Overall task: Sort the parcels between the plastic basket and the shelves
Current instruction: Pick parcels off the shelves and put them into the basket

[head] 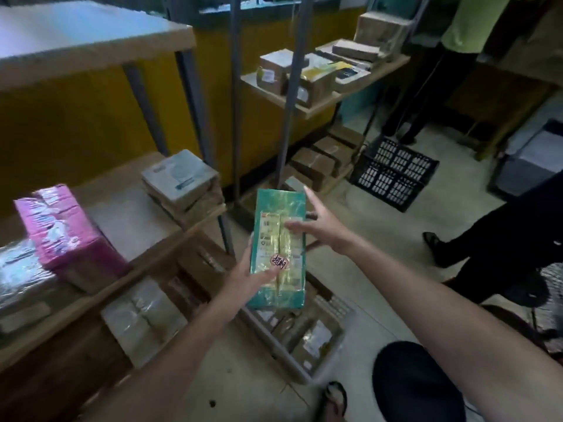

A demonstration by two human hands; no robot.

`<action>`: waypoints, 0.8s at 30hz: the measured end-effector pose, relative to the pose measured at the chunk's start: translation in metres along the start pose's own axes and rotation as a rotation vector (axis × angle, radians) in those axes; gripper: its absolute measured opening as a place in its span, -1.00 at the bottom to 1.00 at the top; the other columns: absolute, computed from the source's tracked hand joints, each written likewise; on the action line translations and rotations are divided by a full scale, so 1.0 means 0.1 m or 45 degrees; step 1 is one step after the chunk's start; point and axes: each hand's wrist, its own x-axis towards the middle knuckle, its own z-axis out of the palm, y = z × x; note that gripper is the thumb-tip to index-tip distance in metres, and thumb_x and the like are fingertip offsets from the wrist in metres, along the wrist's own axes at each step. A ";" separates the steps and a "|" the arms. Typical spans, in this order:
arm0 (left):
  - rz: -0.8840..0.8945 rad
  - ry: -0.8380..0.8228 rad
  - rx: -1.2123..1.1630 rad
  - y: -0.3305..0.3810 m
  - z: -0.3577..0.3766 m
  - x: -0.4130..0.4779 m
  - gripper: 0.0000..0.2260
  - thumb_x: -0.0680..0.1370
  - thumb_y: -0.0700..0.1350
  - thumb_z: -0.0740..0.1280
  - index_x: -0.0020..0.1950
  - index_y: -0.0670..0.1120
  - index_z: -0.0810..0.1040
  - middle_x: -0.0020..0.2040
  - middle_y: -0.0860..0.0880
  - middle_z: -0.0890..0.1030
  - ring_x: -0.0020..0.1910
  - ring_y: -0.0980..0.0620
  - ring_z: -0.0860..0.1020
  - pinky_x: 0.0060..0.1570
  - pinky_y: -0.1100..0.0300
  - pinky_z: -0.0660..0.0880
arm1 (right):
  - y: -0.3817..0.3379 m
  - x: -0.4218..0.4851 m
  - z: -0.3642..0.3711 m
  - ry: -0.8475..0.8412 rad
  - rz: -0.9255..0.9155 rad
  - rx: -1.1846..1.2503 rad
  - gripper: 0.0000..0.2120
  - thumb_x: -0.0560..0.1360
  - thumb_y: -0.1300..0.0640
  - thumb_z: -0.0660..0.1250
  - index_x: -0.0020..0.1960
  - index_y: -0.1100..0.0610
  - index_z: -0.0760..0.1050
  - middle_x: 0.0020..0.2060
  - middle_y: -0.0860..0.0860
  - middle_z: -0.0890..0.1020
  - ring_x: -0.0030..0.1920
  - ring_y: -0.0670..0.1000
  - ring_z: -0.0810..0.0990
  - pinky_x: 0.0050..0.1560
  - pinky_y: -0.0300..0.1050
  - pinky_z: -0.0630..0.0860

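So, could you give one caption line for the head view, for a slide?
Left hand grips a green taped parcel over the grey plastic basket; open right hand touches its front.

Green parcel (278,287), centre: a small pale sticker (279,261) towards its near end bears two handwritten black Chinese characters, apparently 超时; the second is uncertain. The shipping label (268,236) under it, with a red mark at its far left corner, carries print too blurred to read. Labels on the brown boxes (274,71) on the far shelf and the printing on the pink pack (61,226), left, are likewise illegible.
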 end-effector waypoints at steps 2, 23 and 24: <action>-0.022 -0.080 0.024 -0.10 0.19 0.18 -0.35 0.43 -0.14 0.44 0.32 0.36 0.23 0.13 0.05 0.59 0.05 -0.01 0.61 0.05 -0.10 0.55 | 0.21 0.02 -0.28 0.034 0.060 -0.003 -0.03 0.37 0.13 0.49 0.53 -0.10 -0.11 0.45 0.12 0.23 0.35 0.16 0.38 0.25 0.22 0.45; -0.244 -0.640 0.550 -2.27 1.95 1.60 -0.26 0.46 -0.12 0.40 0.48 0.20 0.04 0.44 0.04 0.30 0.31 0.12 0.38 0.24 0.15 0.43 | 3.65 0.57 -1.32 -0.396 0.741 -0.048 -0.06 0.24 0.12 0.59 0.48 -0.09 0.17 0.36 -0.10 0.41 0.26 -0.13 0.48 0.22 -0.23 0.44; -0.264 -0.622 0.521 -2.45 1.97 1.66 -0.25 0.46 -0.15 0.40 0.45 0.27 0.03 0.44 0.07 0.29 0.33 0.14 0.36 0.24 0.11 0.44 | 3.84 0.60 -1.28 -0.357 0.763 -0.001 -0.09 0.23 0.15 0.59 0.46 -0.06 0.23 0.29 -0.06 0.50 0.19 -0.11 0.55 0.17 -0.19 0.51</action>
